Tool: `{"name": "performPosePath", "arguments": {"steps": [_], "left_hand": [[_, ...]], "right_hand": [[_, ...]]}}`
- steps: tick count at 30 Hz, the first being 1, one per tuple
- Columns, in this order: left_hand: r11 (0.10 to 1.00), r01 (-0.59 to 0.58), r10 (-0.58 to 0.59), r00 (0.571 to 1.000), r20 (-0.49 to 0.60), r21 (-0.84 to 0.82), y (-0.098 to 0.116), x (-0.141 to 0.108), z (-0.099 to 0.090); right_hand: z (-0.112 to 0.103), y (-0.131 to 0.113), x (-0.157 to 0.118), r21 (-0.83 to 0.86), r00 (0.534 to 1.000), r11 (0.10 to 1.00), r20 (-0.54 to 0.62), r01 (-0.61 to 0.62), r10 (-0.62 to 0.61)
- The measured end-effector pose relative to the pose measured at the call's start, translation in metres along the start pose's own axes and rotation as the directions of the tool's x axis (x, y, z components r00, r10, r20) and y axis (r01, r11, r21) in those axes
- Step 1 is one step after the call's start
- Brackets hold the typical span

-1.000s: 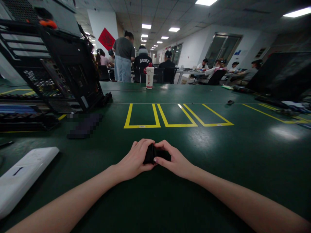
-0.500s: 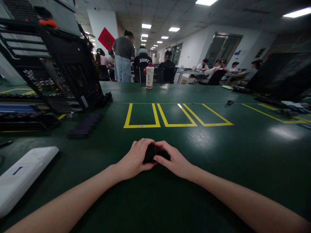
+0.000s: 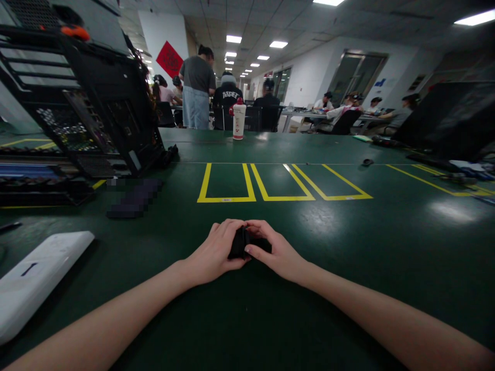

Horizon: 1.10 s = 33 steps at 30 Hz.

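Note:
A small black object [image 3: 238, 244], dark and boxy, is between my two hands just above or on the green tabletop [image 3: 247, 319]; its exact kind cannot be made out. My left hand [image 3: 217, 250] wraps round its left side, fingers over the top and thumb below. On the other side, my right hand [image 3: 273, 252] pinches its right edge with fingertips and thumb, leaving a dark gap inside the curl. Much of the object is hidden by my fingers.
Yellow tape frames [image 3: 232, 199] mark the table beyond my hands. At left are a white oblong device [image 3: 42, 278], a blurred dark flat item [image 3: 135, 200] and an open black computer case [image 3: 96, 108]. A white cup [image 3: 238, 122] stands far back. Several people sit or stand behind.
Both hands stay in nearly the same place around the black object. My right fingers have shifted very slightly at its edge, and the view has tilted a little.

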State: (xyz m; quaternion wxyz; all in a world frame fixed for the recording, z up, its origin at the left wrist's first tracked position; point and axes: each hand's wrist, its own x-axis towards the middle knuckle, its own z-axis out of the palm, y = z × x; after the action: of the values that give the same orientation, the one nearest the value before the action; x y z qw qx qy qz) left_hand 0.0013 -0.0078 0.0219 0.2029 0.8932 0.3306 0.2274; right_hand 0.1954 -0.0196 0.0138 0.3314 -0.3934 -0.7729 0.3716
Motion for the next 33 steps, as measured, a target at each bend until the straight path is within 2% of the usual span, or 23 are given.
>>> {"name": "performPosePath", "arguments": {"steps": [5, 10, 17, 20, 24, 28, 33], "left_hand": [[1.0, 0.023, -0.022, 1.0, 0.022, -0.012, 0.0001, -0.0011, -0.0001], [1.0, 0.017, -0.017, 1.0, 0.013, 0.004, 0.0005, -0.0006, 0.0002], [0.999, -0.012, 0.012, 1.0, -0.002, 0.037, 0.0003, 0.001, 0.0009], [1.0, -0.009, 0.009, 1.0, 0.008, 0.024, 0.0002, 0.0001, 0.0006], [1.0, 0.018, -0.018, 1.0, 0.015, 0.009, -0.0002, -0.0014, 0.0007], [1.0, 0.028, -0.029, 1.0, 0.008, 0.014, -0.0009, -0.0019, 0.0014], [1.0, -0.004, 0.004, 1.0, -0.009, 0.006, -0.0005, -0.0009, 0.0005]], "right_hand": [[-0.0039, -0.0022, -0.0026, -0.007, 0.998, 1.0, 0.057, 0.024, -0.023], [-0.0039, 0.002, -0.0015, 0.017, 0.998, 0.999, 0.038, 0.052, -0.052], [-0.001, 0.0028, 0.0022, 0.082, 1.0, 0.997, 0.006, -0.006, 0.005], [-0.0035, 0.0, 0.0019, 0.037, 0.999, 0.999, 0.036, -0.036, 0.034], [-0.008, -0.0025, -0.0007, -0.062, 0.997, 0.998, 0.074, -0.011, 0.015], [-0.0101, -0.0018, -0.0017, -0.039, 0.995, 0.999, 0.096, 0.004, -0.001], [-0.0069, -0.0006, 0.0018, 0.001, 0.999, 1.0, 0.037, 0.007, -0.007]]}}
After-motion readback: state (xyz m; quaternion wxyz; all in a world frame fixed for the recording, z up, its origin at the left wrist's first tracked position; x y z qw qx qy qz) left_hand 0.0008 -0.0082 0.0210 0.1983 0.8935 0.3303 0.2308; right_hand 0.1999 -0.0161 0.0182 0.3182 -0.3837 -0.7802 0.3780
